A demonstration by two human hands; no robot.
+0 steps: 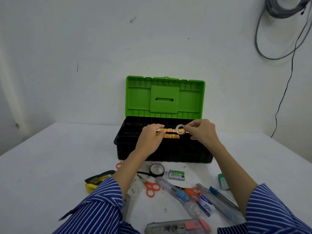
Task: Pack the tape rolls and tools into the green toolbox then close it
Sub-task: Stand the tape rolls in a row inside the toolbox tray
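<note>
Head view: the right hand pinches a small tape roll over the open green toolbox on the counter. Left hand fingers curl on orange packs inside.

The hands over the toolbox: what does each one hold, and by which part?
The right hand pinches a small tape roll by its rim. The left hand grips the orange tape strip near its left end.
</note>
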